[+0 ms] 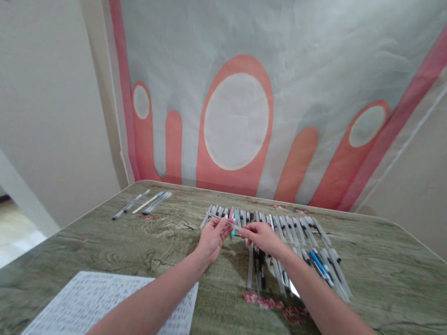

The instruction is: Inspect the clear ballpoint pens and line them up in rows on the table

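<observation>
A slim, clear pen (222,220) is held between my two hands above the table, tilted slightly down to the right. The fingers of my left hand (213,238) close round its left part. My right hand (262,237) pinches its right end. Behind and beneath the hands, a long row of clear pens (289,230) with mostly dark or clear caps lies side by side. More pens (328,266), some blue, lie in a second row, partly hidden under my right forearm.
A small group of pens (153,202) lies at the table's back left. A sheet of handwritten paper (99,299) is at the front left, partly under my left forearm. The wood-patterned table (390,277) meets a wall hanging (230,179) behind.
</observation>
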Available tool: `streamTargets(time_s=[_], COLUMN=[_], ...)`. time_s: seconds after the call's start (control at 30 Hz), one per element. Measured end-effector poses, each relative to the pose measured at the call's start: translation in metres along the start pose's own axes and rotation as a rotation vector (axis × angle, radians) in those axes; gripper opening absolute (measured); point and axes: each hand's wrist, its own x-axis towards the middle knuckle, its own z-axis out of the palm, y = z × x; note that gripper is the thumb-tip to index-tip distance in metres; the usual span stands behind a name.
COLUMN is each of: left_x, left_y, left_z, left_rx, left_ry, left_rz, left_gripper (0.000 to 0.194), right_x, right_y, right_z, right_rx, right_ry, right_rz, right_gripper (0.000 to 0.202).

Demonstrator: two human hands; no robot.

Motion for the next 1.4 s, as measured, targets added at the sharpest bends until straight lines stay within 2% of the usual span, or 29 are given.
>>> streamTargets(time_s=[0.1,0.27,0.43,0.63,0.97,1.23,1.4], left_x=[0.0,0.001,0.001,0.001,0.001,0.002,0.003], left_y=[0.0,-0.002,-0.004,-0.004,-0.002,-0.001,-0.002], left_z=[-0.001,-0.002,-0.002,-0.003,-0.002,-0.003,-0.005], left_rx=[0.01,0.014,0.019,0.033,0.039,0.024,0.008], left_ry=[0.011,0.014,0.034,0.048,0.083,0.079,0.098], left_rz=[0.002,0.008,0.004,0.02,0.038,0.064,0.063], left_gripper=[0.024,0.024,0.025,0.025,0.029,0.028,0.028], right_x=[-0.001,0.004,0.006,0.002,0.0,-0.002,-0.002], right_y=[-0.001,0.006,0.01,0.007,0.003,-0.003,-0.001], right_z=[0.001,0.001,0.003,0.003,0.005,0.004,0.003], right_rx=[0.024,-0.073,-0.117,-0.262,-0.368,-0.359,-0.277], right_ry=[-0.034,0.053,0.069,0.16,0.204,0.213,0.114], right_rz=[0.014,-0.062,-0.096,-0.161,-0.184,-0.224,-0.168], right_gripper=[0.043,0.032,0.03,0.025,0.017,0.006,0.005])
